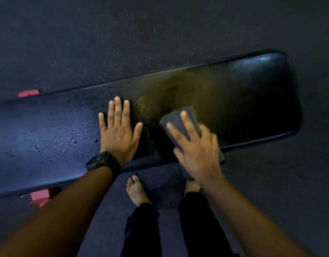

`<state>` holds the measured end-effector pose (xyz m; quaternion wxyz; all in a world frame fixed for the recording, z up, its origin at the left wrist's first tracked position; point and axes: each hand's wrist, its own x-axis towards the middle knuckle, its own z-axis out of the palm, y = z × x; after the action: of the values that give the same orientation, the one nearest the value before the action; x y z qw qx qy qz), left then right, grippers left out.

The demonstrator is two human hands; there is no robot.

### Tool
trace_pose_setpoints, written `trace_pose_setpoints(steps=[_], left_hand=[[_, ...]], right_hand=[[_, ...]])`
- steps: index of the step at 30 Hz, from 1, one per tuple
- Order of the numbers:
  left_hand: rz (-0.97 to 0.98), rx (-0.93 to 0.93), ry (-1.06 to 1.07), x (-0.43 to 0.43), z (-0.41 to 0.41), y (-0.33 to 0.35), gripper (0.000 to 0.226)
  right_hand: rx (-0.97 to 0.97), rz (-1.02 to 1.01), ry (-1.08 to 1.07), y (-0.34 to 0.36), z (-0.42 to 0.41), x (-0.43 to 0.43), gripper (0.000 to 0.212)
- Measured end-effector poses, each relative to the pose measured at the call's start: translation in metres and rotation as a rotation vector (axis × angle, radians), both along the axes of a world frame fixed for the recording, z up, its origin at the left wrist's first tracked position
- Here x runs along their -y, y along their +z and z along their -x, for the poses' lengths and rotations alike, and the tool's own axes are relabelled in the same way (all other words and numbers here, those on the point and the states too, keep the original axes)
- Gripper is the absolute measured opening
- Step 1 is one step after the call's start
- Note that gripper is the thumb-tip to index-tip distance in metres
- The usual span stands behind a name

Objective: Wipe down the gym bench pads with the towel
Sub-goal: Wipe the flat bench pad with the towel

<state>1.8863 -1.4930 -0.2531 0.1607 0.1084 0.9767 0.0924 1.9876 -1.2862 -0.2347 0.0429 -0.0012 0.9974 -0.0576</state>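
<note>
Long dark bench pad point(243, 101) lies slantwise over speckled floor point(122, 34). Left hand point(119, 134) flat on pad, fingers straight, black watch point(103, 162) on wrist. Right hand point(197, 153) presses grey towel point(180, 119) onto pad, blurred. Water droplets point(74, 140) left of hands. Bare foot point(136, 190) below pad.

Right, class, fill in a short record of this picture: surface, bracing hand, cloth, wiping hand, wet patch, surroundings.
Surface: black bench pad, lying across the view
Bracing hand: left hand flat on the pad, fingers straight, watch on its wrist
Cloth: grey towel, folded, on the pad
Wiping hand: right hand presses on the towel, fingers spread, blurred
Wet patch: droplets on the pad's left part
Surroundings: red frame under the pad; dark speckled floor; bare foot beside the bench
</note>
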Motion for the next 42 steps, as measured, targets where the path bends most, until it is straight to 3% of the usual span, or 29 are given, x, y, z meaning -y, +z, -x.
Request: trace_pose_setpoints(steps=[4, 6, 11, 13, 17, 21, 24, 26, 28, 31, 33, 35, 38, 42], left_hand=[[-0.004, -0.012, 0.017, -0.002, -0.002, 0.0, 0.07], [-0.021, -0.021, 0.043, -0.006, 0.0, 0.001, 0.069], [0.017, 0.005, 0.06, 0.015, 0.007, 0.0, 0.075], [0.029, 0.009, -0.008, 0.027, 0.004, 0.0, 0.079], [0.005, 0.001, 0.015, 0.034, 0.002, 0.0, 0.079], [0.003, -0.014, 0.043, 0.03, 0.002, -0.001, 0.075], [-0.014, -0.033, 0.113, 0.031, 0.006, -0.001, 0.074], [-0.006, -0.033, 0.137, 0.039, 0.009, -0.001, 0.076], [0.007, -0.02, 0.102, 0.047, 0.01, -0.001, 0.077], [0.005, -0.012, 0.096, 0.051, 0.007, 0.0, 0.076], [0.005, -0.025, 0.092, 0.053, 0.006, -0.001, 0.075], [0.001, -0.032, 0.085, 0.052, 0.006, -0.001, 0.075], [-0.012, -0.031, 0.105, 0.053, 0.006, -0.001, 0.072], [-0.017, -0.023, 0.071, 0.063, 0.005, -0.002, 0.074]], right_hand=[[-0.013, 0.023, -0.367, 0.004, 0.1, 0.02, 0.078], [0.004, 0.022, -0.448, 0.006, 0.129, 0.045, 0.076], [-0.06, 0.1, 0.142, 0.003, 0.06, 0.08, 0.064], [-0.015, 0.084, 0.192, 0.005, 0.032, 0.05, 0.075], [0.01, -0.022, -0.085, 0.007, 0.075, -0.002, 0.08], [-0.002, -0.025, -0.372, 0.004, 0.158, 0.045, 0.075], [-0.025, 0.004, -0.129, 0.001, 0.147, 0.091, 0.07], [-0.061, 0.087, 0.12, 0.001, 0.1, 0.103, 0.066], [-0.025, 0.088, 0.206, 0.005, 0.056, 0.087, 0.071], [0.044, -0.023, -0.062, 0.008, 0.056, 0.042, 0.081], [0.036, -0.008, -0.327, 0.007, 0.099, 0.038, 0.078], [0.026, 0.0, -0.428, 0.006, 0.148, 0.058, 0.074], [-0.01, -0.016, -0.281, 0.005, 0.175, 0.101, 0.07], [-0.021, 0.107, 0.13, 0.006, 0.085, 0.126, 0.065]])
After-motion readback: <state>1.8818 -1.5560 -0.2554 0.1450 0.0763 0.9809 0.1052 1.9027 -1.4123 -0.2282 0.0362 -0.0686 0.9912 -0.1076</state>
